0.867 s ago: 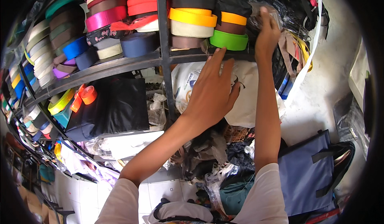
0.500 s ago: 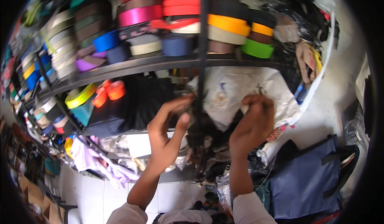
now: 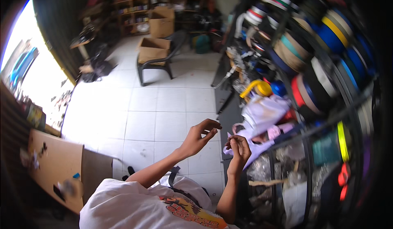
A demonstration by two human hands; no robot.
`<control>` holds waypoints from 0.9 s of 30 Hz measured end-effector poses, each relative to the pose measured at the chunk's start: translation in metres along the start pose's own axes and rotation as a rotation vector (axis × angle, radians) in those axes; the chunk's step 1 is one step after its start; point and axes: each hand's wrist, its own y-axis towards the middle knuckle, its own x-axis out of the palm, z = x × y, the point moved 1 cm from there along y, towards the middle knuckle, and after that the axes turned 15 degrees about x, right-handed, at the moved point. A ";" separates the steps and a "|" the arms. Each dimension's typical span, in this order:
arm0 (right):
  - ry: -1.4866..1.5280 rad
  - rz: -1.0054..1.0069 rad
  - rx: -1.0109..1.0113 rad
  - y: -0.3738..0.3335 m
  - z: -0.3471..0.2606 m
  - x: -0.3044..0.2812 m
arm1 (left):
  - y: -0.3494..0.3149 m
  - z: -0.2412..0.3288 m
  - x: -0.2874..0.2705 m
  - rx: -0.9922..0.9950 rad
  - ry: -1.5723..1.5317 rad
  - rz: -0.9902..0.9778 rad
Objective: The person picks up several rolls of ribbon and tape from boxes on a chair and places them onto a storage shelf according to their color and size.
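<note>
My left hand (image 3: 199,138) is held out in front of my body, its fingers loosely bent and the thumb apart from them. No object shows in it. Close beside it, my right hand (image 3: 238,150) has its fingers curled in toward the thumb; anything between them is too small or hidden to make out. The two hands do not touch. Just beyond the right hand, lilac cloth (image 3: 262,118) hangs over the shelf edge, below a yellow roll of strap (image 3: 262,88).
A black shelf rack on the right holds webbing rolls (image 3: 292,51) and plastic-wrapped goods. Ahead, a cardboard box (image 3: 153,50) sits on a dark plastic chair (image 3: 167,63) on white tiles. A wooden desk (image 3: 55,167) stands at left, near a bright doorway (image 3: 45,69).
My view has swung left from the rack's front to the room, so the rack now lies on my right. Both hands have turned along with me and come closer together.
</note>
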 end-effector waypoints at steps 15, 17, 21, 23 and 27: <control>-0.328 -0.443 0.402 0.268 0.144 0.257 | 0.061 -0.170 -0.321 -0.253 0.231 0.521; -0.355 -0.470 0.411 0.310 0.148 0.299 | 0.075 -0.180 -0.360 -0.302 0.235 0.574; -0.425 -0.640 0.384 0.385 0.148 0.404 | 0.099 -0.183 -0.429 -0.311 0.251 0.700; -0.501 -0.764 0.353 0.411 0.146 0.461 | 0.099 -0.177 -0.461 -0.346 0.336 0.802; -0.638 -1.011 0.301 0.430 0.153 0.580 | 0.069 -0.189 -0.519 -0.354 0.300 1.069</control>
